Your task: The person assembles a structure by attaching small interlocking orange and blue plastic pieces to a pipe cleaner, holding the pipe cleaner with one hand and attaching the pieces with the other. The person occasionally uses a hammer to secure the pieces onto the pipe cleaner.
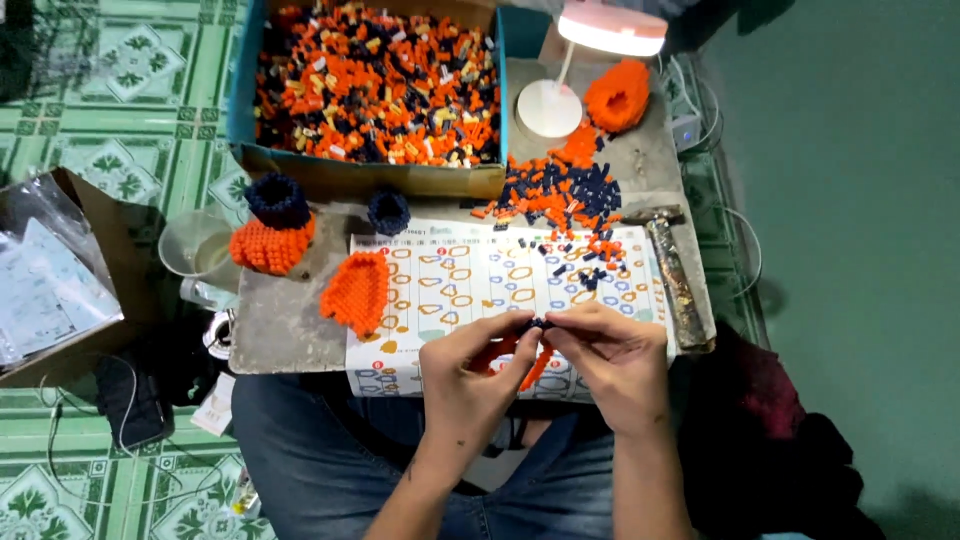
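My left hand (470,370) and my right hand (612,358) meet over the near edge of a printed pattern sheet (470,275). Together they pinch a small dark blue bead (537,323) at the top of an orange beaded strip (534,368) that hangs between them. A flat orange beaded piece (357,292) lies on the sheet's left edge. Loose orange and dark blue beads (560,190) are scattered at the sheet's far right.
A blue-sided box (375,85) full of orange, dark blue and pale beads stands at the back. An orange and blue beaded piece (272,228) and a small blue ring (388,211) sit left. A lamp (560,70), an orange beaded shape (617,95) and a hammer (675,270) are right.
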